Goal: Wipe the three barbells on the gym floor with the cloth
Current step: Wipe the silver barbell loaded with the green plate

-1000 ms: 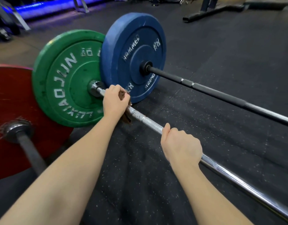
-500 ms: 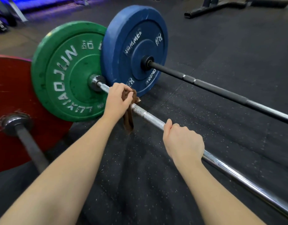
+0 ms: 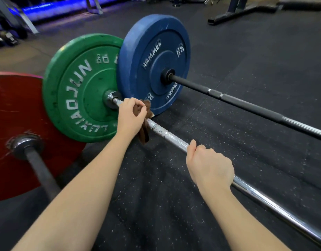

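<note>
Three barbells lie side by side on the dark rubber floor. The middle one has a chrome bar and a green plate. My left hand grips a brown cloth wrapped round that bar, close to the green plate's collar. Further along the same bar, my right hand holds the chrome shaft with curled fingers. The far barbell has a black bar and a blue plate. The near barbell shows a red plate and a dark bar at the left.
A black bench frame stands on the floor at the back right. A blue-lit rack with metal legs runs along the back left, with small dark items on the floor beside it. Speckled rubber floor lies between the bars.
My left hand with the cloth slid a little away from the green plate's collar along the chrome bar, and more of the cloth now hangs below. My right hand kept its grip.
</note>
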A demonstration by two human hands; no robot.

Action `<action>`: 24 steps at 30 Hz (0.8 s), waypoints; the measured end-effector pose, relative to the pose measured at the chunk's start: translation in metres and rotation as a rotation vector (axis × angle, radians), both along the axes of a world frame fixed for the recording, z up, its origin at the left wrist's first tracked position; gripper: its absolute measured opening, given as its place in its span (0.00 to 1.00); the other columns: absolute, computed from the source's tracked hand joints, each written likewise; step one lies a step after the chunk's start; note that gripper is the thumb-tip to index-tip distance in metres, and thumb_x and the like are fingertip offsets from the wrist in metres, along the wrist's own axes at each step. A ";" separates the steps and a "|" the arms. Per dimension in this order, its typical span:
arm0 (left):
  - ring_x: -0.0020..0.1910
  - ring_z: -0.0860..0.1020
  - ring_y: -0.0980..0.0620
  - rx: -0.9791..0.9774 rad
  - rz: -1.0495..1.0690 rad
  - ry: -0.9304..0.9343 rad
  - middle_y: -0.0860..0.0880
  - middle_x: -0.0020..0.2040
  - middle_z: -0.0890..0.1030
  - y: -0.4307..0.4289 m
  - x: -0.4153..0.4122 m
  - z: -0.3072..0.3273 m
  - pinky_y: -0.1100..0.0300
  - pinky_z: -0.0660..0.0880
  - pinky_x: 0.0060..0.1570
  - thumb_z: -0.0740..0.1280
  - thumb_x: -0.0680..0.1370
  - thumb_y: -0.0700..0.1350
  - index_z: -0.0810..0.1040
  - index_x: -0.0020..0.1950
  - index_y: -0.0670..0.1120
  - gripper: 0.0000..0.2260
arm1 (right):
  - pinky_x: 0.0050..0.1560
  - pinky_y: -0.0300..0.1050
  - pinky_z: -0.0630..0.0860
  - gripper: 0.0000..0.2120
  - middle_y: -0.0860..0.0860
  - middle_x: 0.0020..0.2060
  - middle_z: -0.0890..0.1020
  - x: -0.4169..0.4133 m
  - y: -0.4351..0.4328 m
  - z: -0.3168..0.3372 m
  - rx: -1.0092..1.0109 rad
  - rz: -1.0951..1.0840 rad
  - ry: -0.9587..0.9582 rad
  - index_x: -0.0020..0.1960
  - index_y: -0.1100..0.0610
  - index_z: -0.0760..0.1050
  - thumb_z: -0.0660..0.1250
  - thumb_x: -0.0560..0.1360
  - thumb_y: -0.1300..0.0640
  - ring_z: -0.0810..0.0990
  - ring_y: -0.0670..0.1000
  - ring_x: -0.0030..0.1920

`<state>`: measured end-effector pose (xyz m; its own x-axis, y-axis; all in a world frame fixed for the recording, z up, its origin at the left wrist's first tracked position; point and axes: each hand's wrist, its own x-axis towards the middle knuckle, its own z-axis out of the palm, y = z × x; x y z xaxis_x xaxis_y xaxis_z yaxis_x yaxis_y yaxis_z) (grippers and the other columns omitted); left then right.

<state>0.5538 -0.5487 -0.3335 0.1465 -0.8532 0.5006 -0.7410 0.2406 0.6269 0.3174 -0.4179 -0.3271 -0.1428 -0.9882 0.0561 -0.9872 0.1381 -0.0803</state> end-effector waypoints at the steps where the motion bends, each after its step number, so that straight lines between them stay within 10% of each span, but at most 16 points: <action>1: 0.51 0.72 0.53 -0.032 -0.028 -0.001 0.48 0.49 0.76 0.008 -0.003 -0.002 0.63 0.69 0.56 0.71 0.76 0.41 0.79 0.49 0.46 0.03 | 0.29 0.45 0.57 0.28 0.49 0.30 0.71 0.000 0.000 0.000 -0.007 -0.010 -0.005 0.50 0.56 0.77 0.40 0.83 0.48 0.66 0.56 0.26; 5: 0.53 0.71 0.55 -0.084 -0.064 -0.005 0.50 0.51 0.76 0.021 -0.006 -0.013 0.71 0.64 0.57 0.72 0.76 0.41 0.79 0.52 0.46 0.06 | 0.36 0.48 0.65 0.29 0.50 0.29 0.72 0.002 -0.001 -0.003 -0.022 -0.033 -0.022 0.42 0.56 0.75 0.41 0.84 0.45 0.71 0.58 0.31; 13: 0.53 0.75 0.50 0.002 -0.044 -0.055 0.50 0.51 0.75 -0.024 0.011 -0.007 0.57 0.71 0.55 0.70 0.77 0.43 0.78 0.50 0.49 0.04 | 0.28 0.46 0.54 0.36 0.48 0.34 0.74 0.001 -0.002 -0.006 0.000 0.016 0.069 0.64 0.48 0.76 0.31 0.75 0.52 0.60 0.53 0.25; 24: 0.60 0.73 0.44 0.155 0.212 -0.083 0.45 0.57 0.76 -0.065 0.047 0.006 0.49 0.71 0.61 0.68 0.78 0.45 0.79 0.53 0.49 0.05 | 0.27 0.44 0.55 0.36 0.48 0.31 0.72 0.004 -0.001 -0.006 -0.006 -0.021 0.079 0.57 0.50 0.77 0.30 0.74 0.51 0.60 0.53 0.24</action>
<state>0.6010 -0.6140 -0.3278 0.2939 -0.8751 0.3844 -0.8151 -0.0194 0.5791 0.3210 -0.4191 -0.3329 -0.1583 -0.9846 0.0737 -0.9873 0.1585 -0.0033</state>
